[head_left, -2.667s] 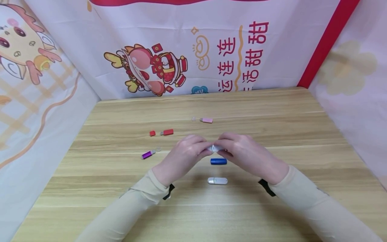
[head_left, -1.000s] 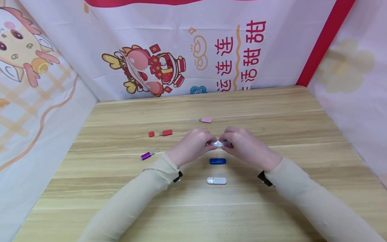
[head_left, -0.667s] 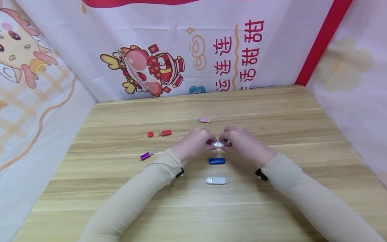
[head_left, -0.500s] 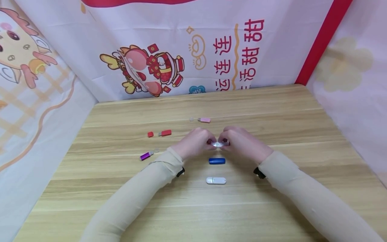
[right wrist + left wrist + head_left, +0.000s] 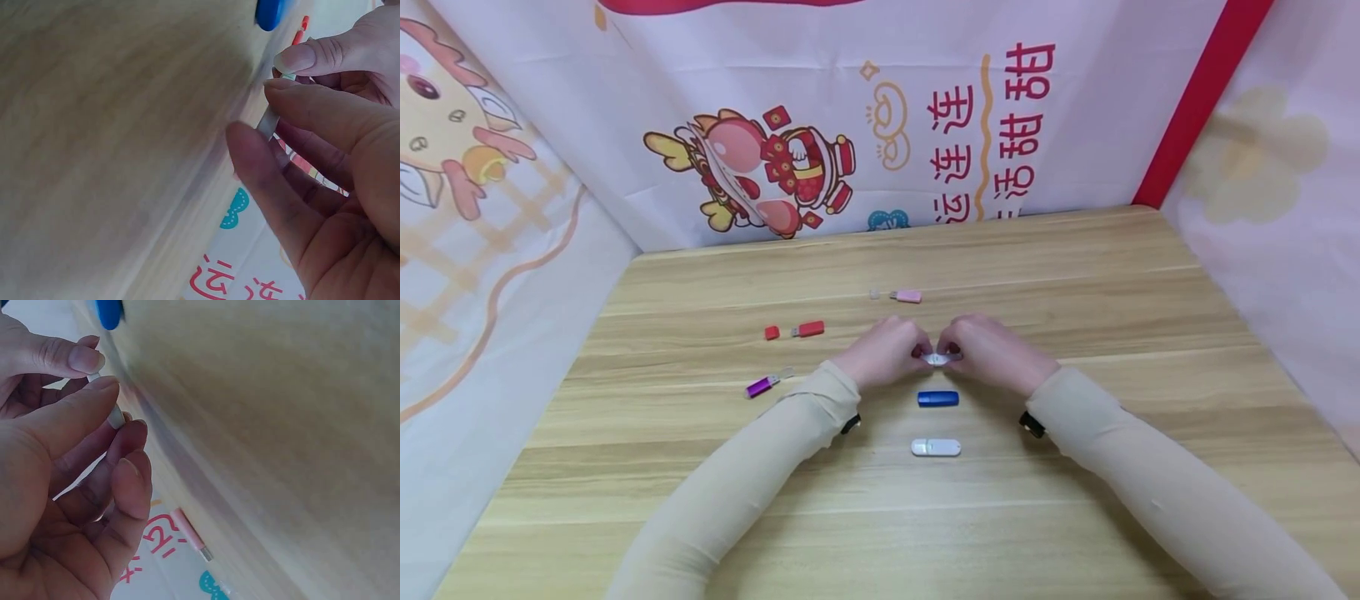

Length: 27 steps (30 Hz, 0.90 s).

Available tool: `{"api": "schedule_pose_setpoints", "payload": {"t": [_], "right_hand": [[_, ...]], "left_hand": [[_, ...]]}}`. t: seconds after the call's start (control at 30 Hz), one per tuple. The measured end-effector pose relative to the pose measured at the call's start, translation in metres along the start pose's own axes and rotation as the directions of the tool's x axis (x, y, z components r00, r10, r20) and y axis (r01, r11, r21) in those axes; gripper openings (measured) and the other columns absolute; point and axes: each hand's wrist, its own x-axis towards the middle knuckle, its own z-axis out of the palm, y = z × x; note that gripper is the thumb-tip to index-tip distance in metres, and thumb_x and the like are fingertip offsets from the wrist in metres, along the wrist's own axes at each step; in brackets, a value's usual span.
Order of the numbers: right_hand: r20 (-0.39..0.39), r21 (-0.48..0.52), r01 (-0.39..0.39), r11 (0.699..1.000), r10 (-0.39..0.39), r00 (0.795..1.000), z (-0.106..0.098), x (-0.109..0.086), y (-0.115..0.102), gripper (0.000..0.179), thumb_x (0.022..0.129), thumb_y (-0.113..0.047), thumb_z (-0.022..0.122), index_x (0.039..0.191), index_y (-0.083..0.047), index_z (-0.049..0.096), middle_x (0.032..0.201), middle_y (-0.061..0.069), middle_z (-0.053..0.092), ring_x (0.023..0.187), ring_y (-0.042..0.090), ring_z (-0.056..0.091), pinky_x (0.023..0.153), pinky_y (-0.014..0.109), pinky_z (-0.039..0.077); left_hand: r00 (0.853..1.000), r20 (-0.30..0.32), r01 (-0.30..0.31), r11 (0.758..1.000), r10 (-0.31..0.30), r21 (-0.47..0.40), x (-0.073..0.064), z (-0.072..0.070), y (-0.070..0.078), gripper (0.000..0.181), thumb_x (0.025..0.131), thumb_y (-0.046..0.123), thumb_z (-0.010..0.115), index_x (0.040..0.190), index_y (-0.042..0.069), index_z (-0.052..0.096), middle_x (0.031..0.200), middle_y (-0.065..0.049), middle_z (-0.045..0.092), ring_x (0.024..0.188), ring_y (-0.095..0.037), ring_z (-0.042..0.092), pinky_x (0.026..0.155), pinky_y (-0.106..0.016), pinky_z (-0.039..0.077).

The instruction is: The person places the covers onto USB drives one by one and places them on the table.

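Between my two hands, in the head view, is a white USB stick [image 5: 936, 360], lying crosswise above the middle of the table. My left hand [image 5: 883, 353] pinches its left end with thumb and fingers, and my right hand [image 5: 994, 352] pinches the right end. In the left wrist view the stick's white end [image 5: 116, 417] shows beyond the thumb; fingertips hide much of the rest. The right wrist view shows its pale body [image 5: 268, 122] between thumb and fingers. Just nearer the person lie a blue USB stick [image 5: 938, 399] and another white USB stick [image 5: 936, 447], both capped.
On the wooden table [image 5: 1037, 517], a pink USB stick [image 5: 909, 297] and its clear cap [image 5: 874, 294] lie farther back. To the left are a red USB stick [image 5: 811, 329], its red cap [image 5: 772, 332] and a purple USB stick [image 5: 762, 387] with a clear cap [image 5: 787, 372]. Printed cloth hangs behind.
The hands have come down closer to the table with the white USB stick, and more of its middle shows between the fingers. The other sticks have stayed put; the head view has shifted slightly.
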Motion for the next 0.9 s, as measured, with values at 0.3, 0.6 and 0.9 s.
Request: {"api": "schedule_pose_setpoints", "payload": {"t": [0.3,0.6,0.9], "right_hand": [[0.047,-0.01,-0.054,0.999,0.054,0.997,0.0036,0.0046,0.0019,0.013,0.085,-0.008,0.079,0.097,-0.011,0.076,0.087,-0.001,0.069,0.078,0.012,0.062,0.075,0.029,0.054],[0.073,0.022,-0.078,0.997,0.076,0.994,0.0029,0.0048,0.0031,0.012,0.086,-0.01,0.078,0.097,-0.011,0.076,0.086,-0.002,0.068,0.076,0.012,0.061,0.075,0.03,0.053],[0.082,0.028,-0.116,0.993,0.113,0.99,0.005,0.007,0.0042,0.011,0.085,-0.01,0.08,0.094,-0.011,0.076,0.085,-0.002,0.068,0.078,0.015,0.06,0.078,0.033,0.053]], "left_hand": [[1.0,0.018,0.016,0.999,-0.015,-0.04,0.0025,0.004,-0.007,0.017,0.087,0.016,0.078,0.103,0.011,0.077,0.091,0.002,0.073,0.075,-0.004,0.062,0.072,-0.019,0.051],[1.0,0.024,0.019,0.999,-0.018,-0.035,0.0023,0.0039,-0.0071,0.017,0.086,0.015,0.078,0.103,0.01,0.077,0.093,0.001,0.073,0.079,-0.005,0.063,0.074,-0.019,0.051],[0.996,0.022,0.082,0.996,-0.081,-0.031,0.0068,0.0074,-0.0019,0.009,0.084,0.011,0.079,0.093,0.009,0.076,0.084,0.003,0.069,0.075,-0.008,0.061,0.071,-0.021,0.05]]}}
